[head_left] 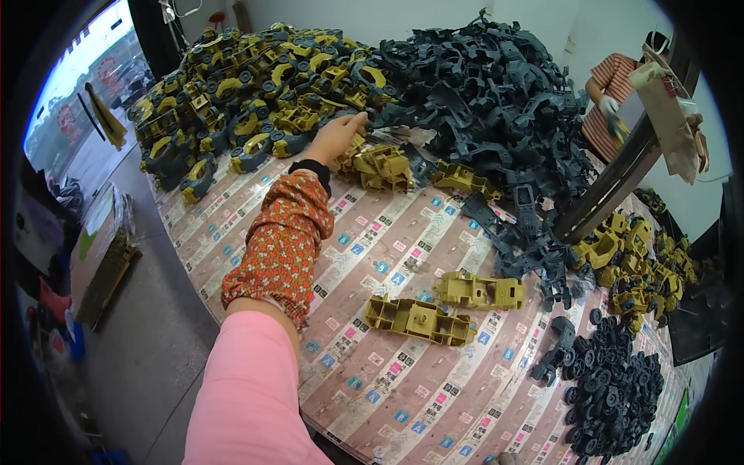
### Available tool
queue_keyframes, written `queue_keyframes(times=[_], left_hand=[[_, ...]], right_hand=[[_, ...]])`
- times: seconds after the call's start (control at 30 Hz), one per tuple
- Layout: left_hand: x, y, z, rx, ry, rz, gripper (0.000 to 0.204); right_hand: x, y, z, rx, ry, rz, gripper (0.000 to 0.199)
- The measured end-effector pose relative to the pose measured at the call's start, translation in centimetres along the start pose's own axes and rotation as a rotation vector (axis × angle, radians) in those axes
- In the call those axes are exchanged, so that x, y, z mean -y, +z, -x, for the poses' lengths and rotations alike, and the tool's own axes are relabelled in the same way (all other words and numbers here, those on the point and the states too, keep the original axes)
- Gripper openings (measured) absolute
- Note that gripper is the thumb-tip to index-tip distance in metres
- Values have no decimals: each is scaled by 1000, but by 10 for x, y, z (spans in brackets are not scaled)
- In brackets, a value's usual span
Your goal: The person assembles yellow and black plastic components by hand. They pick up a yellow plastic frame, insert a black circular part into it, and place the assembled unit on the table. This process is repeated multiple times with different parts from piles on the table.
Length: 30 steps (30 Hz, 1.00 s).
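My left hand (339,141) reaches far across the table, its fingers bent over a yellow plastic toy car chassis (358,146) at the near edge of a small cluster. Part of the fingers is hidden behind the hand. More yellow chassis (384,169) lie just right of it. Closer to me, two yellow chassis (421,319) (480,292) lie side by side on the table. Greyish rounded tips (508,459) at the lower edge look like fingertips of my right hand; the rest is cut off.
Behind my left hand rise a heap of yellow-and-grey toy cars (256,101) and a heap of dark grey body parts (480,101). Black wheels (608,387) and yellow parts (635,263) are piled at right. A slanted dark post (608,190) stands before a person (612,105).
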State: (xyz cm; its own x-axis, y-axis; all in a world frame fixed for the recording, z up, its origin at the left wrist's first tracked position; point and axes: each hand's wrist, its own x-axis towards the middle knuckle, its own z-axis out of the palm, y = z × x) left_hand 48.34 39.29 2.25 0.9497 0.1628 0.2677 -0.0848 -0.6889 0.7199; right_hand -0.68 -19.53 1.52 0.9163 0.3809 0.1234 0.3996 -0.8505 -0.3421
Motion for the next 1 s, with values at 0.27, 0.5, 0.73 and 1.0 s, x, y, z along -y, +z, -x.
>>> queue_keyframes(times=[0.27, 0.5, 0.73, 1.0], left_hand=[[-85, 35, 29, 705, 114, -229, 70], [-163, 67, 133, 817, 293, -221, 82], [-191, 97, 109, 630, 335, 33, 58], [-131, 190, 51, 82, 467, -559, 37]], right_hand=[[2, 1, -1, -29, 9, 14, 40], [7, 2, 0, -52, 36, 13, 38], [-1, 3, 3, -38, 18, 27, 40], [-12, 11, 15, -29, 6, 23, 43]])
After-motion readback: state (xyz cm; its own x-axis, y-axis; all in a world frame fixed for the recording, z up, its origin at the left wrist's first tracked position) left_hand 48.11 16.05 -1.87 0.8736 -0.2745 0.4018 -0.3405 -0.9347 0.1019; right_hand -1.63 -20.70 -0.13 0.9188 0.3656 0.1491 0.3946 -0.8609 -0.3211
